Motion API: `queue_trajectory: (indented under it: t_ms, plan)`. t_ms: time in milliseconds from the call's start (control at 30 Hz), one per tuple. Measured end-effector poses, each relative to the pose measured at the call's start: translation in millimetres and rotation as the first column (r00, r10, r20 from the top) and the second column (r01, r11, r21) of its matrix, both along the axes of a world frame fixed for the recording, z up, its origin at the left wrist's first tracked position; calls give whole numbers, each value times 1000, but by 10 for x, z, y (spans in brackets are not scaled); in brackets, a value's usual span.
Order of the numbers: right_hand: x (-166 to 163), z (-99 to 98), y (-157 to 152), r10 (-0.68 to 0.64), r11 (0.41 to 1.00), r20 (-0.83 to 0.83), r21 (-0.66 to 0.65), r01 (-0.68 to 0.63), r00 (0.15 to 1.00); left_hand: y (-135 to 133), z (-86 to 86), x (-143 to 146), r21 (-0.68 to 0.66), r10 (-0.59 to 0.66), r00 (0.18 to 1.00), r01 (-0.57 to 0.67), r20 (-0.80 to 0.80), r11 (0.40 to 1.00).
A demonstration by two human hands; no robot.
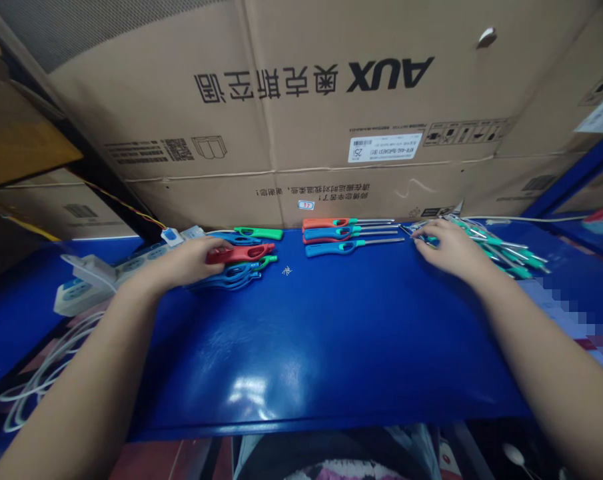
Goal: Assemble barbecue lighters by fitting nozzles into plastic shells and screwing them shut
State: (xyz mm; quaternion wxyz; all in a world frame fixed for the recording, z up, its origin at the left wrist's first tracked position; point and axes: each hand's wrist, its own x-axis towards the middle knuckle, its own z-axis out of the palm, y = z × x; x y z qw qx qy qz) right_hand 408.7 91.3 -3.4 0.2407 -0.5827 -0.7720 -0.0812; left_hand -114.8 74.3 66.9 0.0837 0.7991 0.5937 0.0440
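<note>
My left hand (194, 259) is closed on a red lighter handle (246, 253) at the left. Under and around it lie blue lighter handles (231, 277) and a green handle (261, 233). My right hand (448, 245), fingers bent, is at a pile of metal lighter rods with green ends (516, 257). A thin metal piece (405, 229) juts from its fingertips, seemingly one of these rods; the fingers partly hide it. Between my hands lie several assembled lighters, among them an orange one (326, 223) and a blue one (331, 249), rods pointing right.
A small heap of tiny pale pieces (287, 271) lies on the blue tabletop (331, 347). A power strip (126, 267) with plugs and white cables (56, 360) is at the left. A large cardboard sheet (301, 133) stands behind the table.
</note>
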Motion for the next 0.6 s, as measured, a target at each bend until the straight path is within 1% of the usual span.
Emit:
queue_trajectory:
  t_ms: [67,133,233,300,333,400,433,500,533,600]
  plan:
    - [-72,17,-23,19,998,-48,64,-16,999,23,-11,-45,-7,6,1000,-6,24,1000]
    - [-153,47,-60,13,992,-66,125,-4,998,33,3,-92,-12,6,999,-5,44,1000]
    - [-305,141,-149,55,978,-80,203,-37,995,4,76,-125,16,17,997,-18,69,1000]
    - [-445,223,-238,132,965,-105,242,-103,986,-52,140,-78,100,15,994,-27,113,995]
    - [-529,262,-292,179,957,-118,250,-145,977,-90,165,-23,147,-13,989,-9,147,989]
    - [-716,319,-419,298,930,-153,268,-250,942,-179,176,154,204,-122,969,78,214,976]
    - [-813,334,-487,366,914,-166,251,-320,916,-229,155,273,231,-185,956,132,227,964]
    - [-994,335,-616,509,858,-182,190,-478,841,-329,55,542,224,-311,910,254,274,941]
    - [-1071,324,-671,561,828,-188,129,-546,806,-379,-19,680,228,-356,879,294,316,928]
    - [-1185,288,-751,626,768,-181,-28,-640,759,-469,-199,928,162,-415,833,382,365,910]
